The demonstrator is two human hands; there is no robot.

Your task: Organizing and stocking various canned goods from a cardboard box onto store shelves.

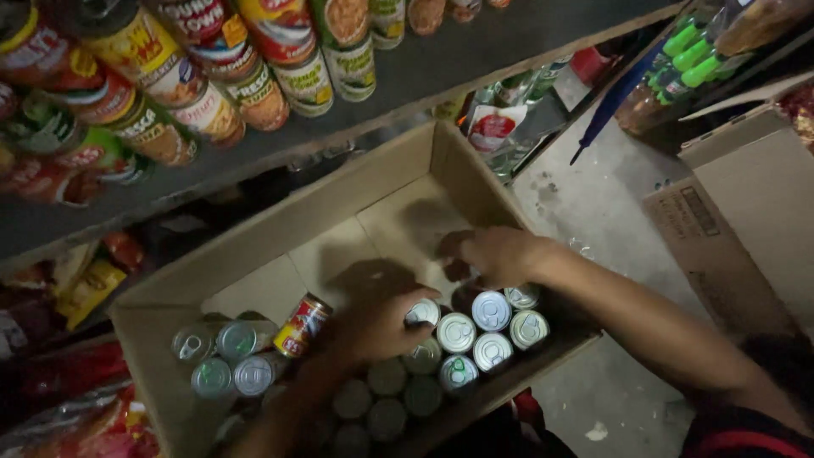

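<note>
An open cardboard box (280, 229) holds several tins with silver pull-tab lids (492, 309), standing upright along its near side. A red and yellow tin (302, 325) lies tilted among the ones at the left. My left hand (373, 326) reaches into the middle of the box, and its fingers wrap the side of one upright tin (422, 312). Just beyond it, my right hand (500, 254) curls its fingers down over a dark tin (456, 270) in shadow. I cannot see whether it grips that tin.
A shelf (441, 59) above the box carries rows of labelled tins (212, 93). Packets (89, 288) sit on a lower shelf at the left. A second cardboard box (746, 220) stands on the concrete floor (593, 212) to the right, near green-capped bottles (691, 55).
</note>
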